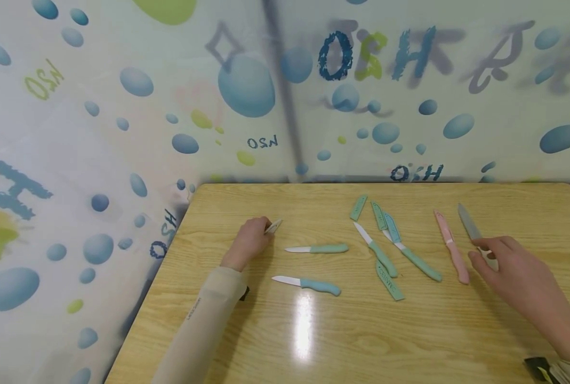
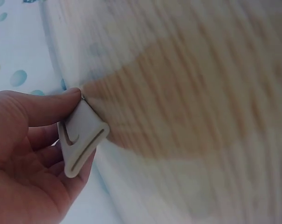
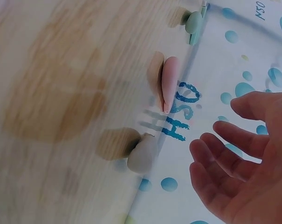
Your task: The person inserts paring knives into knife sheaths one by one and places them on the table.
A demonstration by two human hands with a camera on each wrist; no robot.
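Sheath (image 2: pixel 83 120) shows its slit (image 2: pixel 88 151) clearly only from left wrist.

Left fingers (image 2: pixel 47 155) pinched, right fingers (image 3: pixel 241 138) loosely curved

You are in a booth-like place, home or lab I cannot tell: pale screens (image 1: pixel 323 128) printed with blue ovals (image 1: pixel 246 86) and letters (image 1: pixel 401 53) stand beyond and left of your wood-grain bench (image 1: pixel 409 336).

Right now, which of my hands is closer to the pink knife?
Your right hand. It is just to the right of the pink knife, not touching it. Your left hand, pinching a pale sheath, is well off to the knife's left.
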